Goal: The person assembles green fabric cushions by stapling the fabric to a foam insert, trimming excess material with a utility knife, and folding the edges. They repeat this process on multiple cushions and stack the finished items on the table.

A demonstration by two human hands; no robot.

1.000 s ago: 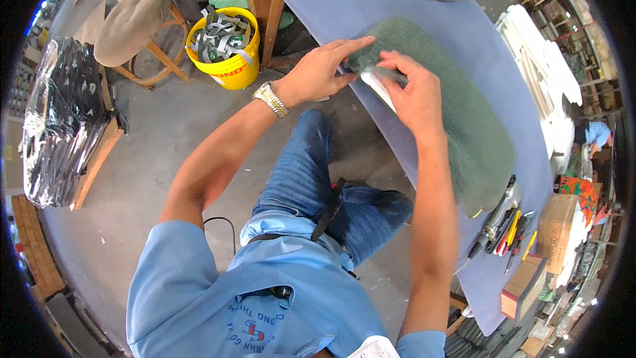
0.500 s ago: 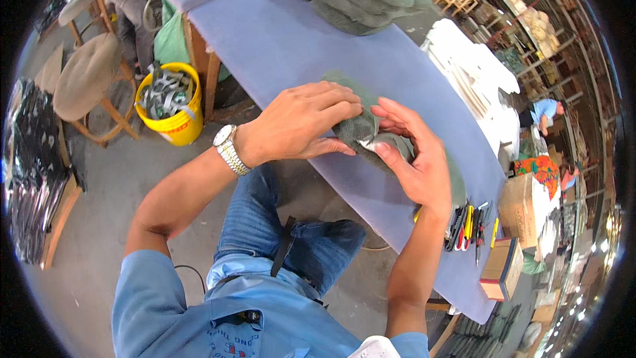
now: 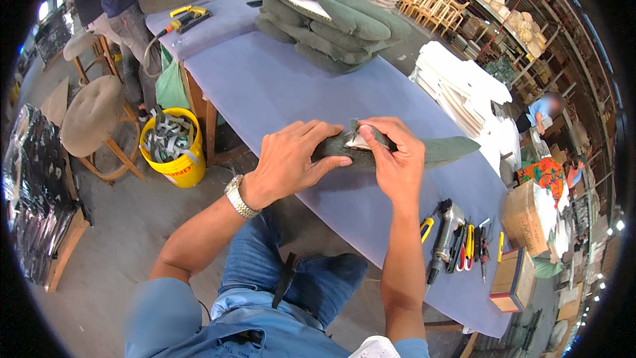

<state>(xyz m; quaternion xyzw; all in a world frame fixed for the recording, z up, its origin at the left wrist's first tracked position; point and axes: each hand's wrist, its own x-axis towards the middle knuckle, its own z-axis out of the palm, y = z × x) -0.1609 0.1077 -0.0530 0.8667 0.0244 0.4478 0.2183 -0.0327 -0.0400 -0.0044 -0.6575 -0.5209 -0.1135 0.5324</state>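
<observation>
A dark green fabric-covered seat cushion (image 3: 445,152) is held up over the near edge of the blue table, seen nearly edge-on. My left hand (image 3: 286,160) is closed round its left end, thumb below and fingers on top. With thumb and fingers my right hand (image 3: 399,162) pinches the fabric at the cushion's near edge. Between the hands a small flap of green cloth (image 3: 354,123) stands up, beside a strip of whitish material (image 3: 358,144). The cushion's far face is hidden.
The blue table (image 3: 265,93) bears a stack of green cushions (image 3: 334,30) at the back. A metal air stapler (image 3: 448,232), cutters and pens lie right, by a cardboard box (image 3: 513,280). A yellow bucket (image 3: 177,172) of scraps and a stool (image 3: 95,116) stand left. A co-worker (image 3: 126,0) stands far left.
The cushion has turned from a raised, upright tilt to nearly level and edge-on. My right hand has closed from a loose cupping to a pinch. The stapler has come into sight.
</observation>
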